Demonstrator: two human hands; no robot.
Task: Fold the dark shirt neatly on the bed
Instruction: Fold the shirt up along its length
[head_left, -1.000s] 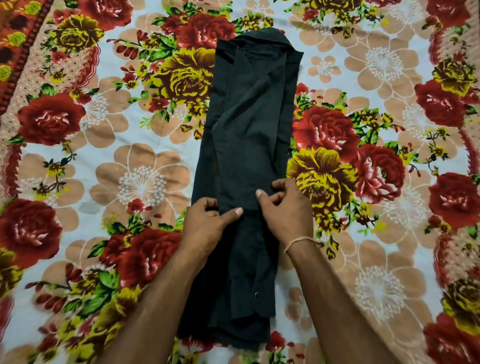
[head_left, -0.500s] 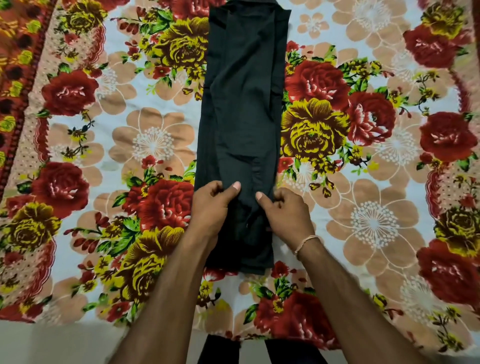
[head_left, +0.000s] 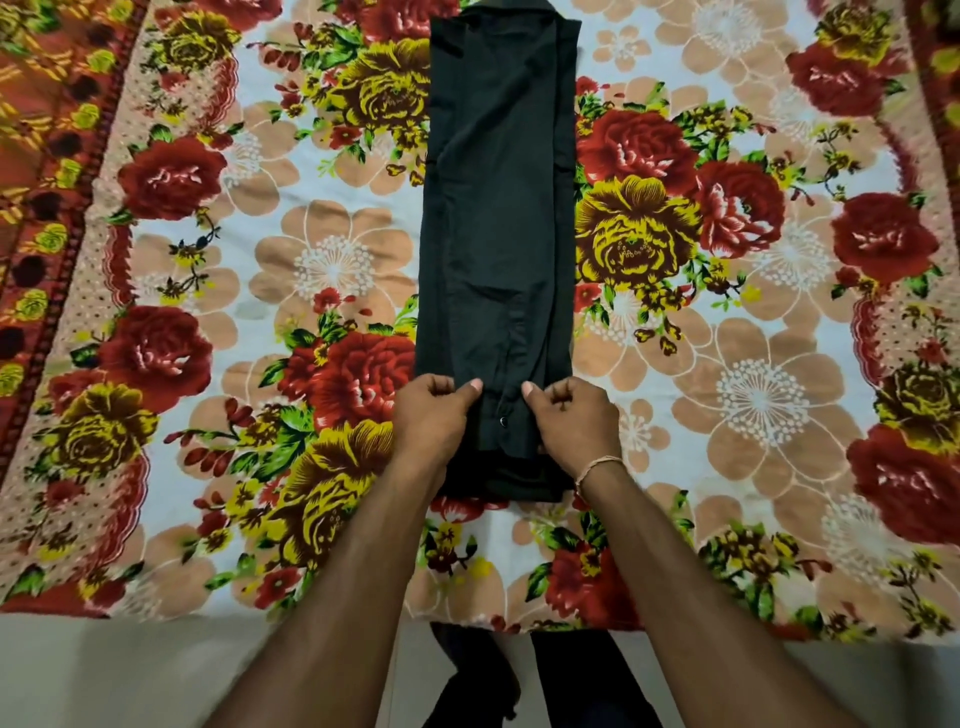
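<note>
Both hands pinch the near end of the dark shirt (head_left: 498, 218): the left hand (head_left: 434, 415) has its fingers curled over the left edge with the thumb on top, and the right hand (head_left: 574, 418) holds the right edge the same way, so each grip is closed on cloth. The shirt lies as a long, narrow strip down the middle of the bed (head_left: 779, 395), running from the near hem between the wrists to the far collar end at the top of the view, on a flowered bedsheet (head_left: 332, 270). The likely next step is to carry the near end toward the far end, and that is where it could go wrong. The strip holds several loose layers, and a small button (head_left: 503, 422) shows between the thumbs on an overlapping flap; whether each pinch catches every layer beneath is hard to tell from here. If only the top layers are lifted, the lower ones would lag and bunch. Uneven lifting by the two hands would skew the fold, and dragging could rumple the sheet.
</note>
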